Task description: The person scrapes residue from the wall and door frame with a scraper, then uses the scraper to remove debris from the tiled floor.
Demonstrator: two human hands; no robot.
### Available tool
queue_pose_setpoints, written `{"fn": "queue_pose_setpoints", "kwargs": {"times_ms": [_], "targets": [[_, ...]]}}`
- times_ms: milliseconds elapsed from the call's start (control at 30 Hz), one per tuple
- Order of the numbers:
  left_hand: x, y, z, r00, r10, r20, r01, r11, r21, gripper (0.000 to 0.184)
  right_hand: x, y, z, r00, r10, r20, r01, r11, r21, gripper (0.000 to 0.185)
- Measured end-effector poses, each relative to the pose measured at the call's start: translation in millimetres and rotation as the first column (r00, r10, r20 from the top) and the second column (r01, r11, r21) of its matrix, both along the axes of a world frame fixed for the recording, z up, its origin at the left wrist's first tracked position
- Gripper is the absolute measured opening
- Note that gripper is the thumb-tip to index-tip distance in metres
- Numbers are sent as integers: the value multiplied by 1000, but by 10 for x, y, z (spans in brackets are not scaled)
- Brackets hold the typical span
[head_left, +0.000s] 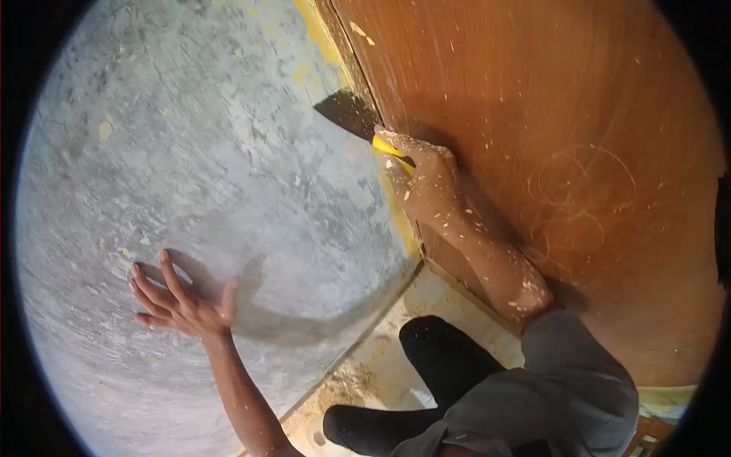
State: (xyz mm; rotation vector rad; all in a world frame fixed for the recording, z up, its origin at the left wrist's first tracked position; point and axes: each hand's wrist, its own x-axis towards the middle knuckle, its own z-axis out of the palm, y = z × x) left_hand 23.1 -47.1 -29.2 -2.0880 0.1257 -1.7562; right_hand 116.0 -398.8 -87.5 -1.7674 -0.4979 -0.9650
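My right hand [419, 171] is closed around the yellow handle of a scraper [350, 116]. The dark, wide blade lies at the seam between the grey wall [251, 152] and the brown wooden panel [563, 99]. Yellow paint [324, 38] shows in patches along that seam. Pale flakes cling to the back of my right hand and forearm. My left hand [186, 305] is pressed on the grey wall at the lower left, fingers spread, holding nothing.
Below the wall and the panel is a pale floor [354, 381] strewn with shavings and dust. My bent legs in black [381, 426] are at the bottom centre. Faint circular scratches mark the panel. A wooden object [651, 433] shows at the lower right.
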Motion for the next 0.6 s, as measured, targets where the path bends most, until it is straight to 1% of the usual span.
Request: {"fn": "queue_pose_setpoints", "kwargs": {"times_ms": [67,100,200,233,300,367,433,533,600], "targets": [[50,3,52,1000,17,3,-17,1000,-3,100,31,55,-26,998,-54,-21,54,998,-11,32],[37,12,49,999,30,-16,-30,1000,-7,100,39,115,-76,999,-54,-2,54,999,4,33],[58,-6,43,1000,11,13,-11,1000,5,99,175,168,247,998,-52,42,49,997,66,33],[59,6,33,1000,12,11,-12,1000,4,99,122,229,307,999,-32,6,31,993,115,33],[45,-3,24,1000,15,3,-15,1000,3,99,66,176,66,999,-33,-19,34,996,82,33],[86,8,55,999,21,27,-22,1000,1,100,104,165,193,999,-29,-14,30,998,50,33],[78,10,30,999,29,24,-29,1000,10,100,226,157,342,996,-62,65,60,998,31,33],[67,1,35,999,28,15,-28,1000,-8,100,159,142,269,998,-55,27,54,998,43,32],[97,-1,66,999,21,31,-21,1000,-9,101,182,113,232,996,-40,75,39,999,15,31]]}}
